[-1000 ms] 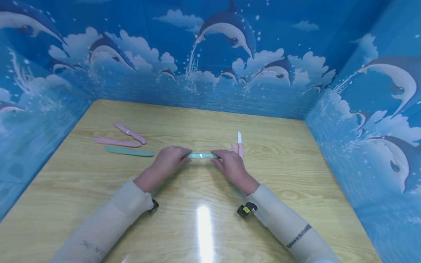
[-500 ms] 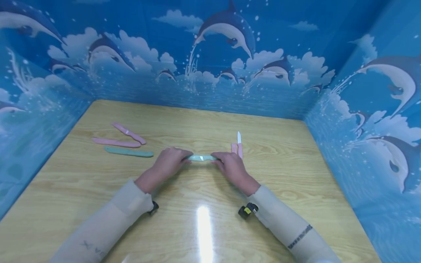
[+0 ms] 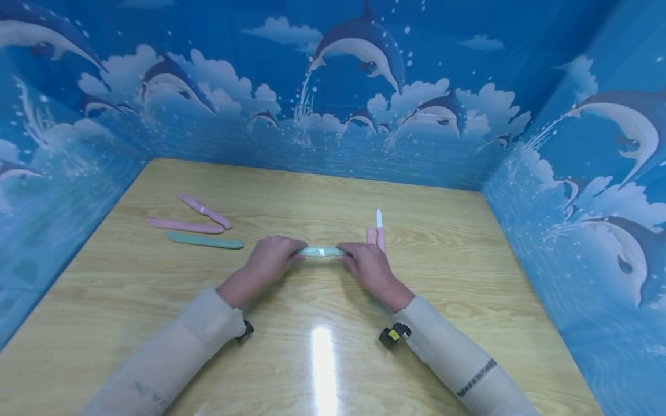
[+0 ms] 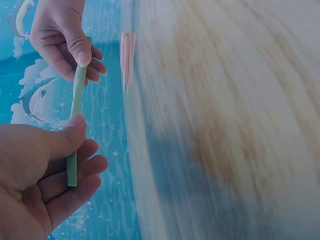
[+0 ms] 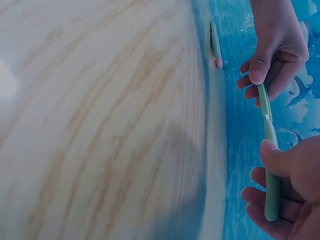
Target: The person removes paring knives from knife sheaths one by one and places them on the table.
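In the head view, the left hand (image 3: 267, 261) and the right hand (image 3: 366, 266) meet over the middle of the table (image 3: 468, 277), each curled round 1 end of a green knife (image 3: 321, 252) that lies level between them, just above the wood. Just behind the right hand lies a pink knife (image 3: 380, 231) with its white blade bare, a pink sheath touching its left side. Far to the left lie 3 more pieces: 1 pink knife (image 3: 204, 211), 1 pink sheath (image 3: 184, 226) and 1 green sheath (image 3: 204, 240), close together and well apart from the hands. In the left wrist view, the left hand (image 4: 40, 175) pinches the lower end of the green knife (image 4: 76, 117), thumb on top and fingers curled beneath, while the right hand (image 4: 62, 37) grips the far end the same way; a seam shows on the bare stretch between the thumbs. In the right wrist view, the right hand (image 5: 287, 190) wraps the near end of the green knife (image 5: 268, 135), thumb pressed along it, and the left hand (image 5: 277, 47) pinches the far end.
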Action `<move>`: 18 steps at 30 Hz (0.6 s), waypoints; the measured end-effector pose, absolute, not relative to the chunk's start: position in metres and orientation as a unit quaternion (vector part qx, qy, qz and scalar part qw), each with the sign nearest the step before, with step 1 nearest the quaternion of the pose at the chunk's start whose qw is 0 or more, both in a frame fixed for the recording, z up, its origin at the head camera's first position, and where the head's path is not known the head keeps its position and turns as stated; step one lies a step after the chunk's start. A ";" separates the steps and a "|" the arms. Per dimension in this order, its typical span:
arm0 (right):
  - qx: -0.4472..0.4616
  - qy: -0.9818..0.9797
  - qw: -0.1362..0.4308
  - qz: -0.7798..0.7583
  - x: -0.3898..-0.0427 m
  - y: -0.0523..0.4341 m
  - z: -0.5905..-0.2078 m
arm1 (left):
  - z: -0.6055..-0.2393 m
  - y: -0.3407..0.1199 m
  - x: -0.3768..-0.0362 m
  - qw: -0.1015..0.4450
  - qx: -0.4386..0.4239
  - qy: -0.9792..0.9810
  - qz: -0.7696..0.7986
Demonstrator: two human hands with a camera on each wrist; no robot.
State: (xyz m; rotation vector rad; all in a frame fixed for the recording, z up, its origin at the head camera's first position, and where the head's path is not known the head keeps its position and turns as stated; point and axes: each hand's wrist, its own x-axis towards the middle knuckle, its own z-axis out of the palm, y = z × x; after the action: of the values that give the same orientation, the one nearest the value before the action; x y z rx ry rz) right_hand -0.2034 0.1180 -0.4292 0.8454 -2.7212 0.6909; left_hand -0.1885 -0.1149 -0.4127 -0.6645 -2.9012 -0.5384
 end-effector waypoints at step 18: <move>0.273 -0.927 0.096 0.238 -0.200 0.121 -0.430 | -0.412 -0.113 -0.186 0.051 -0.216 -0.960 -0.172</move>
State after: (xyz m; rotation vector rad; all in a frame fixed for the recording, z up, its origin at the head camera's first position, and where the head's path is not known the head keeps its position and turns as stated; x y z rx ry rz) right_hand -0.2002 0.1215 -0.4302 0.8100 -2.7464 0.7037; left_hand -0.1863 -0.1129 -0.4118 -0.6561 -2.9203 -0.5246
